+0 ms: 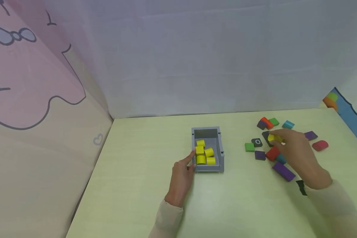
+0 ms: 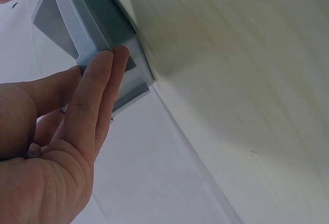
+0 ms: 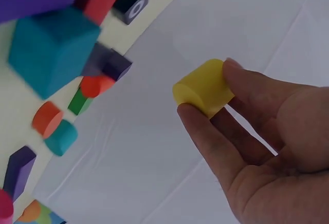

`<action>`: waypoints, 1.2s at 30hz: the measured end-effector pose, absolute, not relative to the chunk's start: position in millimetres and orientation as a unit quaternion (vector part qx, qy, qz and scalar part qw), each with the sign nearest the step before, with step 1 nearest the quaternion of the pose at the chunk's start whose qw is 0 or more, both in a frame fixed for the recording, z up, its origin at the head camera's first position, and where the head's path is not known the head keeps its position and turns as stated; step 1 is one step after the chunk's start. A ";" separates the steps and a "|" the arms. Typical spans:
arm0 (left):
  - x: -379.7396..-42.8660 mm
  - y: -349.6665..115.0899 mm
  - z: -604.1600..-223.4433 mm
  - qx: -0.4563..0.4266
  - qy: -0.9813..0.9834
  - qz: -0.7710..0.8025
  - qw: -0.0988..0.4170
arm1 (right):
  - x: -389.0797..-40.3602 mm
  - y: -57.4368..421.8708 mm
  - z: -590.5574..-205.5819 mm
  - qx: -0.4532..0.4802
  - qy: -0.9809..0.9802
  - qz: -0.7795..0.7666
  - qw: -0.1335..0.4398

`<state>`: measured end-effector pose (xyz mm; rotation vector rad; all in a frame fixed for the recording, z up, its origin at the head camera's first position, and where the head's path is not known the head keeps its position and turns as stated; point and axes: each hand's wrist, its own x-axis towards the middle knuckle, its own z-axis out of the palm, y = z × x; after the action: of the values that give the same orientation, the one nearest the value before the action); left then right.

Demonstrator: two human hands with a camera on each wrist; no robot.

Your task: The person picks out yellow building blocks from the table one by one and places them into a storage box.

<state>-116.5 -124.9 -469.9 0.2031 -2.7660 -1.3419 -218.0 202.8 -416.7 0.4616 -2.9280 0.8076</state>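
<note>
A grey open-topped box (image 1: 221, 162) stands on the table, with several yellow blocks (image 1: 209, 152) lying in it. At its left wall is my left hand (image 1: 180, 178), whose fairly straight fingers touch the box's side in the left wrist view. My right hand (image 1: 297, 152) pinches a yellow cylinder block (image 3: 203, 88) between thumb and fingers, above the loose blocks at the right. Close under that hand lie a red block (image 1: 273, 153), a teal block (image 3: 51, 49) and a long purple block (image 1: 284, 171).
Several other blocks are scattered at the right of the table (image 1: 137, 178): a green one (image 1: 250, 147), a dark one with a white ring (image 1: 257, 142), a blue one (image 1: 288, 124) and a pinkish-red one (image 1: 320, 145). A pale cloth (image 1: 181, 66) hangs behind the table.
</note>
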 end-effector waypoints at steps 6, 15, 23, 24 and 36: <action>-116.0 -124.0 -471.1 0.064 -0.899 -0.433 0.031 | -220.7 187.2 -417.0 0.185 -0.941 0.280 0.037; -114.9 -124.5 -471.3 0.058 -0.898 -0.436 0.034 | -223.1 172.9 -418.7 0.205 -0.940 0.268 0.039; -114.7 -125.0 -471.1 0.059 -0.898 -0.434 0.035 | -226.7 159.2 -416.7 0.239 -0.929 0.276 0.057; -114.9 -125.1 -471.3 0.059 -0.898 -0.434 0.036 | -227.4 156.7 -416.1 0.242 -0.928 0.279 0.057; -116.1 -125.0 -470.8 0.051 -0.899 -0.434 0.039 | -229.6 119.7 -412.1 0.242 -0.929 0.280 0.018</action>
<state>-116.1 -125.0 -470.8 0.1561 -2.7549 -1.3304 -229.6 119.7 -412.1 0.7523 -2.8840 0.8699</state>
